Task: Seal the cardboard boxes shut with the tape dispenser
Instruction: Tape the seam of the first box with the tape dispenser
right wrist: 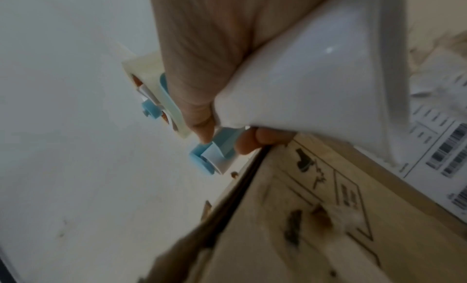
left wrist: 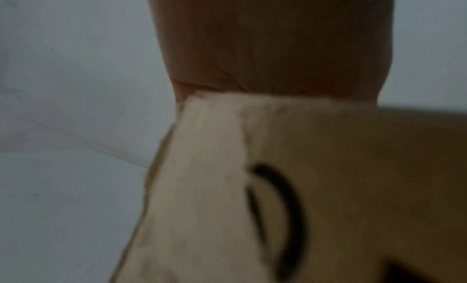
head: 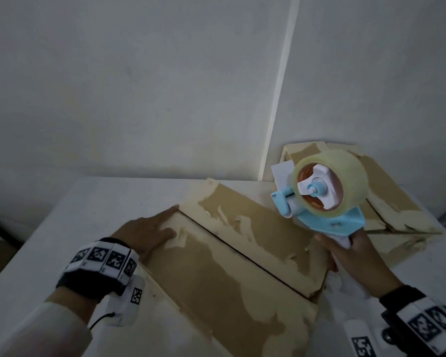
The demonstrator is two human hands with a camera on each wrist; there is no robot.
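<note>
A worn cardboard box (head: 232,266) lies on the white table (head: 62,228), its two top flaps meeting at a dark centre seam (head: 242,253). My left hand (head: 150,233) rests flat on the box's left corner with straight fingers; its palm (left wrist: 272,41) sits on the box edge (left wrist: 207,167). My right hand (head: 350,256) grips the white handle of a blue and white tape dispenser (head: 327,194), held above the box's right end. The clear tape roll (head: 345,176) faces me. In the right wrist view, fingers (right wrist: 199,71) curl round the handle (right wrist: 316,71) above the box side (right wrist: 316,217).
A second cardboard box (head: 386,202) sits behind the dispenser in the room's corner, its top torn and patchy. White walls (head: 139,86) stand close behind the table. A shipping label (right wrist: 442,151) is stuck on a box at the right.
</note>
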